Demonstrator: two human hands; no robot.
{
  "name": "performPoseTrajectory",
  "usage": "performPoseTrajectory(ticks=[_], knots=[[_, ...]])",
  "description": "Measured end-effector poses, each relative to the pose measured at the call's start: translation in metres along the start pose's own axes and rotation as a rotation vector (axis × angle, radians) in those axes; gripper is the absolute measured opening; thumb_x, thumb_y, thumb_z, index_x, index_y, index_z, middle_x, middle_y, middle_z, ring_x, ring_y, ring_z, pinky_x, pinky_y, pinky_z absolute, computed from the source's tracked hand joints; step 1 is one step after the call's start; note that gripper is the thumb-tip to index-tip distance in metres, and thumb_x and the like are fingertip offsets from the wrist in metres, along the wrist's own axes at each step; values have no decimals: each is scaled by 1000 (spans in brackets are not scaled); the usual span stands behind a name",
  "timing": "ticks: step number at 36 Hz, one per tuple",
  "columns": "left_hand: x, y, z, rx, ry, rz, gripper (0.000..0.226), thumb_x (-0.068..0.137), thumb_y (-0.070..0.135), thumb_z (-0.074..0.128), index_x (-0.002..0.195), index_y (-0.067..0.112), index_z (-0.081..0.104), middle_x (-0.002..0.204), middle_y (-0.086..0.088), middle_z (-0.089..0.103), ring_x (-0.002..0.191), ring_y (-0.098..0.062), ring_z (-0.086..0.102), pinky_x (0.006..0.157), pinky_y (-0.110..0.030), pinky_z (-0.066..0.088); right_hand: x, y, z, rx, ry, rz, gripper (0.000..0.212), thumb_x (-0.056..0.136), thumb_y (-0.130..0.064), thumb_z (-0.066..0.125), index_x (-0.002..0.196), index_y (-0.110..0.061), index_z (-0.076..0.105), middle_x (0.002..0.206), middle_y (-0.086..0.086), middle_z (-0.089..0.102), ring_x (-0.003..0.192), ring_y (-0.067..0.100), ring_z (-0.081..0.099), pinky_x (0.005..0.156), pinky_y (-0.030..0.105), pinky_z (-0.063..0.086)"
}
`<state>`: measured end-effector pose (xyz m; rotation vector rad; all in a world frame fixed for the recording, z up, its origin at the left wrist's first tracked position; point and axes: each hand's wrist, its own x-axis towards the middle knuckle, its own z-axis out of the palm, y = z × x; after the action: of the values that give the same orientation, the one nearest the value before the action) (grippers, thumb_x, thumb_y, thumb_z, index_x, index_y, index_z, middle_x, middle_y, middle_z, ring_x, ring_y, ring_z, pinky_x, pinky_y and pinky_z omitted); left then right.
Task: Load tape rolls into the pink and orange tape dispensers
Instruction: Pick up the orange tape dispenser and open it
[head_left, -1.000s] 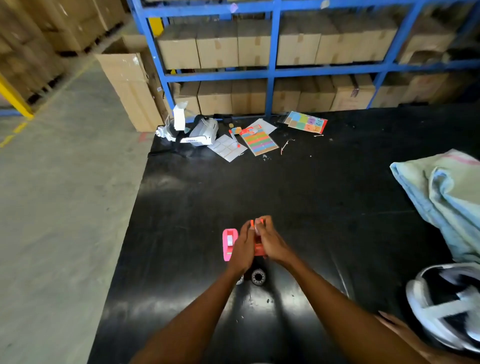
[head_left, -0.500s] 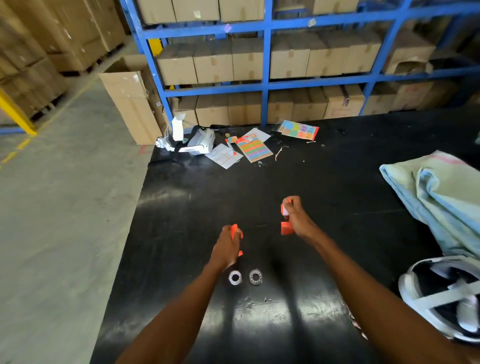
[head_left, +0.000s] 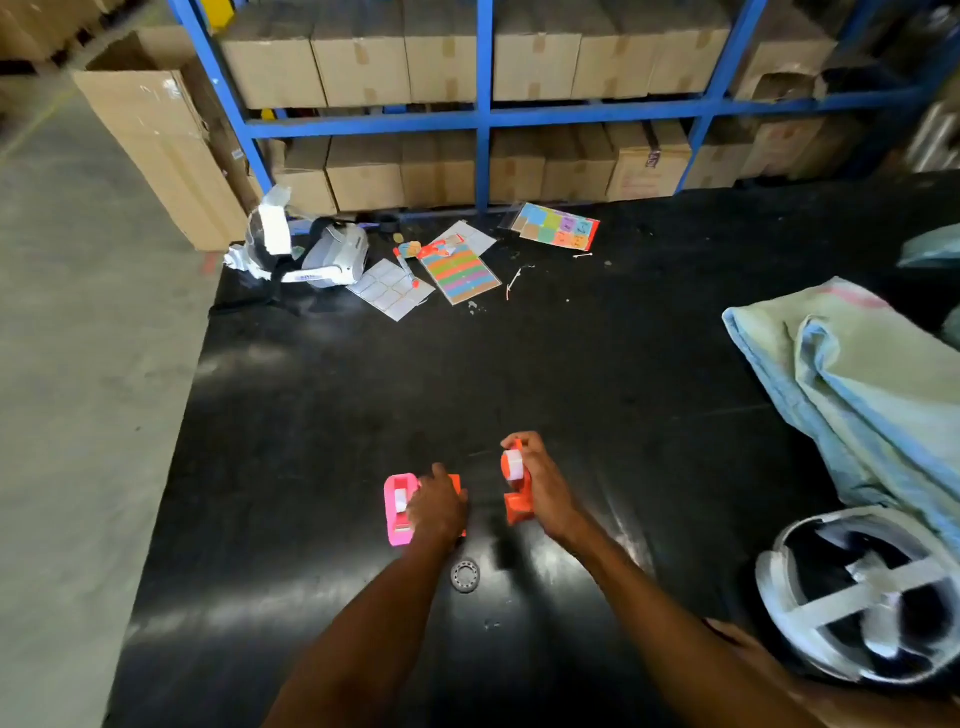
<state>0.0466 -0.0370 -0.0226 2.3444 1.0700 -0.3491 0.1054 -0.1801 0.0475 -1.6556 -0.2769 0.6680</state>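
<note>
Hands work low on the black table (head_left: 322, 415): the right hand (head_left: 545, 486) grips an orange dispenser (head_left: 518, 506) carrying a white tape roll (head_left: 513, 464). The left hand (head_left: 438, 506) covers another orange piece, its grasp hidden, just beside the pink dispenser (head_left: 397, 512). A loose ring (head_left: 464, 576) lies nearer, below the left hand.

Black mat (head_left: 363, 395) on floor. Left hand (head_left: 436, 506) rests over orange part (head_left: 456, 486), touching pink dispenser (head_left: 397, 509); white roll visible inside dispenser. Right hand (head_left: 543, 486) grips orange dispenser (head_left: 517, 501), lifted, white roll (head_left: 513, 464) at its top end. Small ring (head_left: 465, 576) on mat just below left hand. Sticker sheets (head_left: 460, 273) near far mat edge. Cloth (head_left: 857, 379) and helmet (head_left: 862, 592) at right. Blue rack (head_left: 484, 111) with cartons behind.
</note>
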Motion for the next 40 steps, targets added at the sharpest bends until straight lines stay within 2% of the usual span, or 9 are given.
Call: performPoseTrajectory(ticks=[8,14,19,23,26,28,32,35,40], knots=[[9,-2,14,106,-24,-43,56,95,41,55,137,10,37,133,-15,57,118,-39,61,92,-45,50,17,9,0,13,-42,12,25,94,-38,35,97,-40,60,80,-5,54,64,6,50,57,26,46],[4,-3,13,150,-56,-37,70,96,48,51,150,11,25,139,-19,51,121,-39,59,95,-46,50,17,11,0,38,-78,36,25,96,-37,36,107,-33,58,88,-8,57,77,11,54,71,35,49],[-15,3,-3,89,17,39,62,97,37,52,148,9,29,136,-19,54,118,-40,60,93,-48,50,14,23,-5,-30,-62,30,24,101,-42,37,110,-35,57,88,-7,59,78,12,56,75,41,50],[-33,1,-16,-152,104,197,38,99,27,51,130,6,51,124,-20,61,106,-36,64,88,-42,50,9,32,-7,-131,-43,7,25,97,-48,34,108,-42,56,87,-7,60,75,12,57,75,39,49],[-53,12,-32,-578,-43,238,26,102,31,50,102,9,63,97,-18,73,65,-24,68,55,-31,51,5,36,-9,-196,-24,-35,24,97,-50,32,107,-47,54,93,-11,62,81,9,59,83,37,49],[-66,22,-41,-796,-166,214,27,103,34,47,98,14,64,89,-9,72,57,-18,64,44,-22,46,-1,34,-11,-226,-13,-45,23,100,-46,32,110,-45,53,98,-12,63,86,8,61,88,35,49],[-85,32,-46,-897,-275,265,14,101,29,54,103,23,66,84,4,69,69,-11,66,58,-23,53,-17,25,-14,-254,-40,-69,21,108,-28,30,116,-30,50,98,-13,62,86,-2,60,81,21,45],[-93,32,-43,-841,-259,316,19,96,25,62,113,17,65,89,4,71,72,-9,68,59,-21,53,-27,20,-18,-252,-58,-81,22,108,-24,30,117,-23,50,99,-8,63,83,-10,60,75,7,42],[-104,30,-39,-808,-217,368,24,95,18,64,117,7,64,92,0,70,71,0,68,61,-16,55,-36,23,-23,-267,-85,-88,25,108,-26,30,118,-20,52,100,-2,64,85,2,61,75,14,44]])
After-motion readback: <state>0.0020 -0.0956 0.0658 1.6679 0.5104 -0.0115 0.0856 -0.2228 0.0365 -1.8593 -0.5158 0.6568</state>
